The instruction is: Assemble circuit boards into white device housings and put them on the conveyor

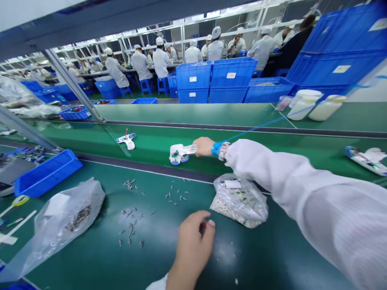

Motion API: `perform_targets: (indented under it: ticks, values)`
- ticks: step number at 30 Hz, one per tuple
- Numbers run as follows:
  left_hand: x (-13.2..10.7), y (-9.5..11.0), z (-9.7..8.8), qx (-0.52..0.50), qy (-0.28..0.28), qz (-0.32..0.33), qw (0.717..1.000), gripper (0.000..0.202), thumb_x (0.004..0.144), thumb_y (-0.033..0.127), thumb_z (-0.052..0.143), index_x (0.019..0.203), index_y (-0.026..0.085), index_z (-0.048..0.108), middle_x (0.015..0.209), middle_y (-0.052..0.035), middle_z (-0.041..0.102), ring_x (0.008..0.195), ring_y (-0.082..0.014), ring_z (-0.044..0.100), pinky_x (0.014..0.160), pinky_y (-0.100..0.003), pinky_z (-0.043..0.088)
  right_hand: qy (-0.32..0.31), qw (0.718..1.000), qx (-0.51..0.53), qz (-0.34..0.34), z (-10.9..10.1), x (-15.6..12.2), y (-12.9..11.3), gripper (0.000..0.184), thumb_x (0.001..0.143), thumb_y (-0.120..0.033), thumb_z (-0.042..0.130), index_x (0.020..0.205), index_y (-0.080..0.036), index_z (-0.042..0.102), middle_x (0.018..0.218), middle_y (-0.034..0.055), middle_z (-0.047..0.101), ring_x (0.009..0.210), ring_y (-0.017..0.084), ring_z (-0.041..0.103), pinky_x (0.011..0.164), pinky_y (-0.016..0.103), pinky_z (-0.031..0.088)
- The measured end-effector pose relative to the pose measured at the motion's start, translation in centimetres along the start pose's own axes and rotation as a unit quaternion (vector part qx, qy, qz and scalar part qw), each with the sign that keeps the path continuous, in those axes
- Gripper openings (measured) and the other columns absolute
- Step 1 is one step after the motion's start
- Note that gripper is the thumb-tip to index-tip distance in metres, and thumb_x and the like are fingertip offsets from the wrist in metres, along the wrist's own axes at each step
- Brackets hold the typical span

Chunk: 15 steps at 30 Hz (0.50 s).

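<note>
Head view: right hand (204, 147) gripping white plastic assembly (179, 154); left hand (192, 249) curled shut near metal parts (130, 225).

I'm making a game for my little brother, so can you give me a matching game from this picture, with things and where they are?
Things:
1. white plastic gadget
2. blue wrist strap
3. clear plastic bag of pale pieces
4. small grey metal parts

Places:
A. under the right hand, on the green conveyor belt
B. loose on the green bench
C. below the white sleeve
D. around the wrist of that hand

Pairs: 1-A, 2-D, 3-C, 4-B
</note>
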<state>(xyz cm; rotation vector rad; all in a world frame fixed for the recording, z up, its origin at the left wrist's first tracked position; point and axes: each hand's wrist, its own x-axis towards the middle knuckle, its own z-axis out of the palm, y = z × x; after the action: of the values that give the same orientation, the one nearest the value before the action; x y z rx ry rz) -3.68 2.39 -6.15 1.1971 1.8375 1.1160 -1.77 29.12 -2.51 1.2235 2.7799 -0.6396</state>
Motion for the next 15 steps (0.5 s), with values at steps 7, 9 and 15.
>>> perform_targets:
  ticks: [7,9,15]
  values:
    - [0.3,1.0,-0.4,-0.21,0.009,-0.043,0.977,0.039,0.078,0.034,0.054,0.114,0.019,0.052,0.087,-0.0048,0.063,0.076,-0.0181,0.065,0.07,-0.032,0.05,0.087,0.991,0.097,-0.042,-1.1,-15.0,0.2,0.011,0.071,-0.015,0.06,0.081,-0.016,0.064,0.071,-0.0029,0.064,0.069,0.011,0.059,0.063,0.02,0.043]
    - [-0.4,2.1,0.2,-0.273,-0.02,-0.015,0.962,0.049,0.073,0.026,0.064,0.119,0.023,0.047,0.104,-0.0061,0.061,0.086,-0.0182,0.065,0.075,-0.03,0.05,0.114,0.979,0.165,-0.033,-0.5,-18.6,-0.2,0.011,0.071,-0.017,0.058,0.081,-0.015,0.064,0.07,-0.0029,0.064,0.064,0.01,0.058,0.059,0.019,0.043]
    - [-2.9,5.8,1.9,-0.419,-0.086,0.052,0.902,0.041,0.071,0.023,0.073,0.108,0.027,0.056,0.102,-0.0021,0.067,0.098,-0.0185,0.062,0.088,-0.03,0.045,0.235,0.919,0.315,0.0,1.9,-25.2,-1.7,0.007,0.07,-0.02,0.061,0.074,-0.016,0.065,0.065,-0.0027,0.064,0.06,0.011,0.058,0.055,0.019,0.043]
